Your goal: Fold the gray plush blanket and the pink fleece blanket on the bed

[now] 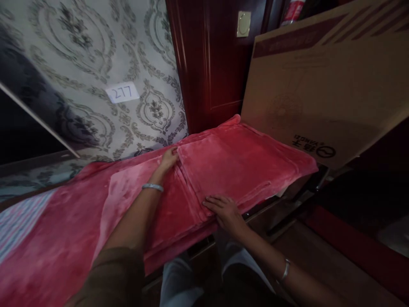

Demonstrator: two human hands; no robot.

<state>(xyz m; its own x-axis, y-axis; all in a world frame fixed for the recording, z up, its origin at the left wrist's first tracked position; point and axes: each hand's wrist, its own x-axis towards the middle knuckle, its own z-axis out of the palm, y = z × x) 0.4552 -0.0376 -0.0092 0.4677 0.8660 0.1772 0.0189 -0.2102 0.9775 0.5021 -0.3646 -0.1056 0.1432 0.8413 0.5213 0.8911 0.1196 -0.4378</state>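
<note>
A red plush blanket lies folded in layers on a long surface, its folded right part on top. My left hand is at the far corner of this top fold, the fingers curled and closed at the cloth's edge. At the fold's near corner, my right hand rests palm down, fingers stretched out over the plush. More of the red cloth spreads to the left, with a paler pink flap between. Bangles circle both wrists.
A large cardboard box leans at the right beyond the blanket. Behind stand a dark red wooden door and a patterned wall with a paper marked 277. Striped cloth shows at far left. My legs are close to the near edge.
</note>
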